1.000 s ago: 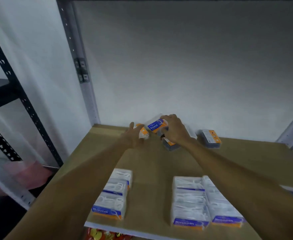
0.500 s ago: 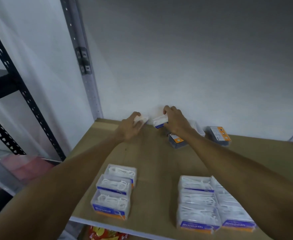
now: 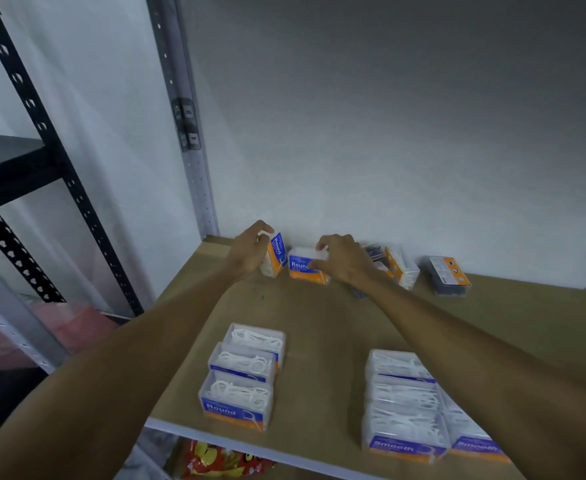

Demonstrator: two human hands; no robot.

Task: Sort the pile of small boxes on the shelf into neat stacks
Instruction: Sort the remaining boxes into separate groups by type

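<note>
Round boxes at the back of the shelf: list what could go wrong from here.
1. The left hand holds a Round box standing on end; it may topple when released.
2. The right hand grips a second Round box close beside it, so the two could knock together.
3. The right forearm passes near a tilted clear box, which it might nudge.

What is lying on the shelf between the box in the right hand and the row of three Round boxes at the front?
Nothing: the head view shows only bare shelf board there.
</note>
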